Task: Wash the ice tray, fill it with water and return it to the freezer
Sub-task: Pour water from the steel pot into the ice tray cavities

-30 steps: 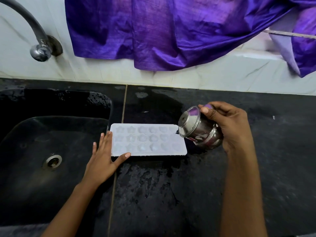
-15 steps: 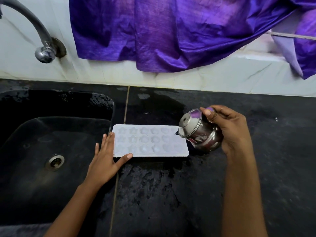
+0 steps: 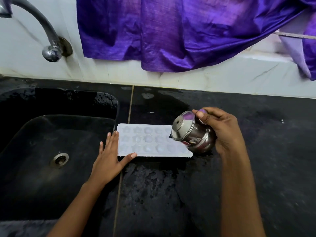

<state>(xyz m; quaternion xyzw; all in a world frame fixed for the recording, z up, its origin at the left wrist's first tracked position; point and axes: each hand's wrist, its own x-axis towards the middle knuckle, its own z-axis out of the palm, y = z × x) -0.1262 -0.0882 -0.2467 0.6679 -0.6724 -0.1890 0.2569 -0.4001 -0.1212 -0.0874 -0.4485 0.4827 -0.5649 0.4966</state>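
A white ice tray (image 3: 147, 140) with star and round moulds lies flat on the black counter, just right of the sink. My left hand (image 3: 109, 158) rests flat against its left end, fingers spread, thumb along the front edge. My right hand (image 3: 220, 130) grips a small steel pot (image 3: 191, 132), tipped on its side with the mouth facing left over the tray's right end. The pot hides the tray's right corner. I cannot tell whether water is running out.
A black sink (image 3: 51, 151) with a metal drain (image 3: 59, 159) fills the left. A steel tap (image 3: 49, 47) juts from the white tiled wall. Purple cloth (image 3: 171, 31) hangs above the wet black counter (image 3: 171, 194).
Both hands, the tray and the tipped pot hold nearly the same pose. The view has shifted slightly, so everything sits a little lower and to the right.
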